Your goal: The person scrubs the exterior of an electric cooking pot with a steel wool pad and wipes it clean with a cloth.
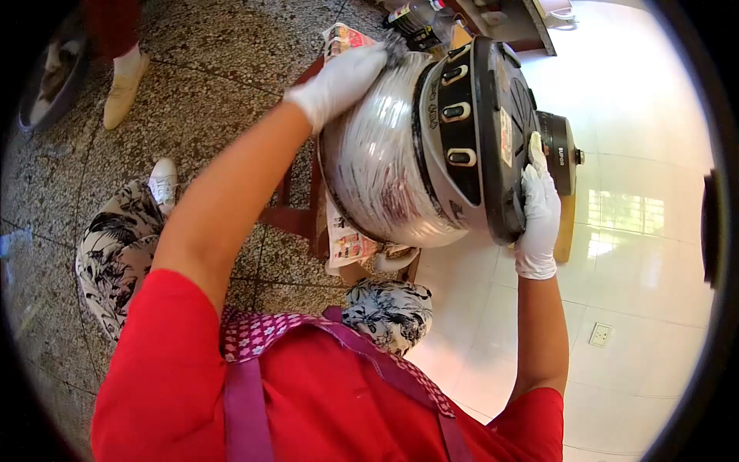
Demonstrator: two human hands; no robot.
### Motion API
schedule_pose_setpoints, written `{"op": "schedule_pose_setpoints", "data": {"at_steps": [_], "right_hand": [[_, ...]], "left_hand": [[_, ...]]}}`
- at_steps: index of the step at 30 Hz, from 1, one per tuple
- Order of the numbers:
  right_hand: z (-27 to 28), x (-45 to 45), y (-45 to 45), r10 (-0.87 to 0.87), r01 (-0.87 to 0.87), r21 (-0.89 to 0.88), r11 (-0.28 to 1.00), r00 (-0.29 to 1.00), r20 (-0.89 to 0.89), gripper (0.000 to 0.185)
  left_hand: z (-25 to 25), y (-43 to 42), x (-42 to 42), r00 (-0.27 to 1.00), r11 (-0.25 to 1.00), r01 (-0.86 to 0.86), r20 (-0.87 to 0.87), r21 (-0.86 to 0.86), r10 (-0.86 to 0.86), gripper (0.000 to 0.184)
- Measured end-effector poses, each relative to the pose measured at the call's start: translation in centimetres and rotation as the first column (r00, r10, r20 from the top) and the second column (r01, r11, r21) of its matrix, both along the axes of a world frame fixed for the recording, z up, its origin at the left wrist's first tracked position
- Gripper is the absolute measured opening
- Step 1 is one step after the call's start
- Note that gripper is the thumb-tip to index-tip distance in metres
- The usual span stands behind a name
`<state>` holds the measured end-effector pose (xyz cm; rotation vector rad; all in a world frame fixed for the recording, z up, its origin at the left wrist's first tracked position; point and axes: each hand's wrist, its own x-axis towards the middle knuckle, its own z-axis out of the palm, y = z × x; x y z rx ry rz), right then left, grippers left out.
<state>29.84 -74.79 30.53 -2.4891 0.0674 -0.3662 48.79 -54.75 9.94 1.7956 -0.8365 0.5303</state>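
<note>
A large electric cooker lies tilted on its side, with a silvery metal body (385, 154) covered in wet streaks and a black base (496, 146) fitted with several switches. At the upper rim of the body, my left hand (339, 83), in a white glove, is closed on a dark scouring pad (395, 51) pressed to the metal. My right hand (539, 215), also gloved, grips the edge of the black base, its fingers stretched along the underside. Printed paper (350, 237) lies beneath the cooker on a reddish-brown stool (291, 219).
Behind the base stands a dark SUPOR appliance (560, 154). Bottles (419, 17) are at the top near a brown cabinet edge (531, 19). Another person's leg and shoe (125, 88) show at upper left, beside a round basin (65, 88). A white tiled wall (616, 292) is at right.
</note>
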Motion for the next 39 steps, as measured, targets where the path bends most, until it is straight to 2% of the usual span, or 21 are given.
{"op": "schedule_pose_setpoints", "data": {"at_steps": [2,3,5,7,13,15,16,17,18,19,21,23,24,25,26,27,29,33,37,38,39], "right_hand": [[-0.1,0.4,0.1,0.005,-0.005,0.076,0.997,1.000,-0.006,0.046],[-0.3,0.5,-0.1,0.009,-0.009,0.050,0.999,1.000,0.006,0.046],[-0.1,0.5,-0.3,-0.003,0.005,0.085,0.996,1.000,-0.021,0.046],[0.1,0.4,-0.4,-0.028,0.034,0.127,0.991,0.998,-0.052,0.046],[0.2,0.0,0.6,-0.015,0.024,0.140,0.990,0.998,-0.065,0.046],[0.2,0.0,0.7,-0.016,0.026,0.143,0.989,0.998,-0.069,0.046],[0.3,0.0,0.6,-0.016,0.025,0.137,0.990,0.998,-0.065,0.046],[0.4,0.1,0.5,-0.016,0.024,0.131,0.991,0.998,-0.061,0.046],[0.3,0.2,0.4,-0.018,0.024,0.124,0.992,0.999,-0.050,0.046],[0.1,0.1,0.1,-0.022,0.027,0.118,0.993,0.999,-0.042,0.046],[0.2,-0.1,-0.1,-0.025,0.028,0.103,0.994,0.999,-0.029,0.046],[0.2,0.1,0.0,-0.034,0.037,0.122,0.992,0.999,-0.028,0.046],[0.2,0.2,0.0,-0.039,0.044,0.138,0.989,0.999,-0.033,0.046],[0.1,0.4,0.0,-0.042,0.047,0.155,0.987,0.998,-0.039,0.046],[0.0,0.5,-0.5,-0.032,0.037,0.129,0.991,0.999,-0.039,0.046],[-0.2,0.7,-0.4,-0.024,0.030,0.132,0.991,0.999,-0.049,0.046],[-0.2,0.9,0.1,-0.048,0.057,0.229,0.972,0.998,-0.044,0.047],[-0.2,0.8,-0.2,-0.051,0.064,0.209,0.976,0.997,-0.066,0.046],[-0.2,0.5,1.1,-0.063,0.067,0.245,0.967,0.998,-0.022,0.046],[-0.1,0.4,1.0,-0.051,0.059,0.215,0.975,0.998,-0.042,0.046],[0.2,0.4,0.9,-0.035,0.045,0.184,0.982,0.998,-0.059,0.046]], "left_hand": [[-1.3,0.8,-6.0,0.984,0.983,-0.134,0.100,-0.123,0.147,0.019],[0.1,1.1,-9.0,0.993,0.966,-0.116,-0.016,-0.230,0.115,0.032],[0.5,-0.8,-17.6,0.863,0.909,-0.220,-0.506,-0.354,0.012,0.071],[0.9,-2.1,-22.9,0.886,0.978,-0.196,-0.441,-0.076,0.143,0.074],[1.2,-0.1,-11.1,0.926,0.938,-0.262,-0.332,-0.227,0.179,0.056],[-0.5,0.9,-3.3,0.984,0.992,-0.093,0.161,0.083,0.079,0.039],[0.7,1.0,-1.2,0.989,0.984,0.151,0.010,-0.096,-0.151,0.034],[0.2,1.2,-0.2,0.996,0.997,0.071,0.060,0.032,-0.073,0.040],[0.4,0.2,0.7,0.931,0.964,0.208,-0.268,-0.165,-0.247,0.045],[1.7,-0.5,1.0,0.728,0.885,0.260,-0.524,-0.386,-0.442,0.050],[0.4,-0.8,0.5,0.700,0.855,0.293,-0.513,-0.427,-0.496,0.058],[-0.4,0.2,-2.0,0.964,0.986,0.034,-0.254,-0.164,-0.076,0.054],[-0.6,0.2,-4.0,0.987,0.978,-0.051,-0.158,-0.204,0.019,0.049],[1.0,1.6,-7.4,0.974,0.962,0.005,-0.218,-0.272,-0.067,0.042],[0.9,1.6,-10.9,0.984,0.968,-0.174,-0.012,-0.182,0.175,0.037],[-0.3,-0.9,-13.9,0.901,0.906,-0.299,-0.403,-0.301,0.163,0.048],[-0.2,-1.7,-20.7,0.910,0.967,-0.228,-0.379,-0.116,0.169,0.074],[0.2,-3.1,-24.0,0.887,0.983,-0.147,-0.454,-0.112,0.081,0.070],[1.4,-1.0,-13.0,0.898,0.900,-0.339,-0.381,-0.276,0.221,0.055],[0.9,0.7,-9.0,0.965,0.963,-0.264,0.026,0.057,0.263,0.045],[-1.3,-0.8,-4.2,0.980,0.977,-0.191,-0.076,-0.091,0.184,0.036]]}}
